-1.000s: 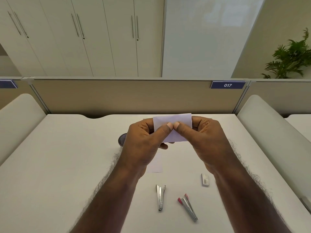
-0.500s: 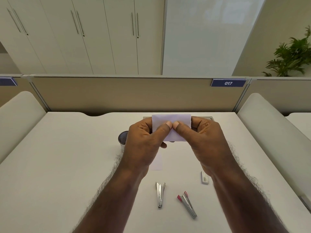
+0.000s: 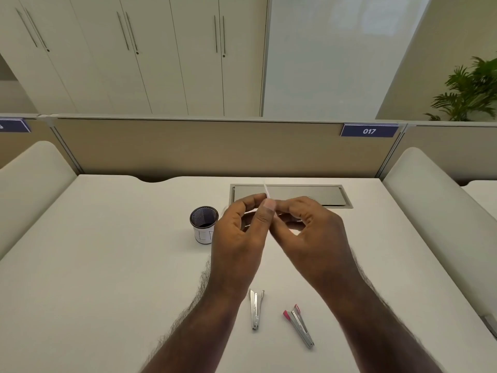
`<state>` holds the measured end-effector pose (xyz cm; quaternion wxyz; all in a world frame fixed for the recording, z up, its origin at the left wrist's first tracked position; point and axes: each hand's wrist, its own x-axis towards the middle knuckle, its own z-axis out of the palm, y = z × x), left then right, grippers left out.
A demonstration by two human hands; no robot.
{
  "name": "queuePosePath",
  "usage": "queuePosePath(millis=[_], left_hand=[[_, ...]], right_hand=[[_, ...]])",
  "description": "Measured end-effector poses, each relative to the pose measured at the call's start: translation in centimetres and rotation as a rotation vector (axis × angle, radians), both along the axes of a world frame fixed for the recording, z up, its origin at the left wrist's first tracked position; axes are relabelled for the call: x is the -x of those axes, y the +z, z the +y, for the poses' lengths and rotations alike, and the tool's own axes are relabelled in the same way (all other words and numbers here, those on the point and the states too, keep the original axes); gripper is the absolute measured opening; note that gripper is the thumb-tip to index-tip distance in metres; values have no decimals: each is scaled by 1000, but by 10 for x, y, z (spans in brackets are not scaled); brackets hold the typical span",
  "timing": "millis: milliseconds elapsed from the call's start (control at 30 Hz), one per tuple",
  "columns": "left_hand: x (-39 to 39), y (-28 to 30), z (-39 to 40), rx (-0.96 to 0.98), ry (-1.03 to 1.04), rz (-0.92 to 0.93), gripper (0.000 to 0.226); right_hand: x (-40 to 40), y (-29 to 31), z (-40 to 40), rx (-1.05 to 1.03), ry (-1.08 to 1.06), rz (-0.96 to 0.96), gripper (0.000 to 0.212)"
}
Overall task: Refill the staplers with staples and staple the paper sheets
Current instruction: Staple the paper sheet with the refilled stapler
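Two staplers (image 3: pixel 277 316) on white desk (image 3: pixel 107 265); cupboards (image 3: pixel 134 55) behind.

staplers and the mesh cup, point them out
silver stapler (image 3: pixel 255 309), head view, on its metal body
pink-tipped stapler (image 3: pixel 299 325), head view, on its metal body
mesh cup (image 3: pixel 203 224), head view, on its wall

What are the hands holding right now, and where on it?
The paper, seen edge-on. The left hand pinches it between thumb and forefinger near its upper edge; the right hand meets it at the same spot, its exact grip hidden.
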<state>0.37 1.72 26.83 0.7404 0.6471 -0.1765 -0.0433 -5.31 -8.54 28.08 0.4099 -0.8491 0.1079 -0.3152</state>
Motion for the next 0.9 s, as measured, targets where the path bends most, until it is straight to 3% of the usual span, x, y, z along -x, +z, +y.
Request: queuePosePath(millis=[100, 200, 533, 900], left_hand=[[-1, -4, 1, 30, -55, 22, 33], [-6, -8, 1, 30, -35, 44, 15], [-15, -19, -6, 53, 41, 161, 20], [-11, -37, 0, -6, -45, 182, 18]], right_hand=[[1, -7, -1, 54, 50, 72, 25], [0, -13, -4, 56, 71, 98, 30], [-3, -25, -26, -237, -9, -13, 22], [-8, -50, -42, -599, 156, 64, 9]])
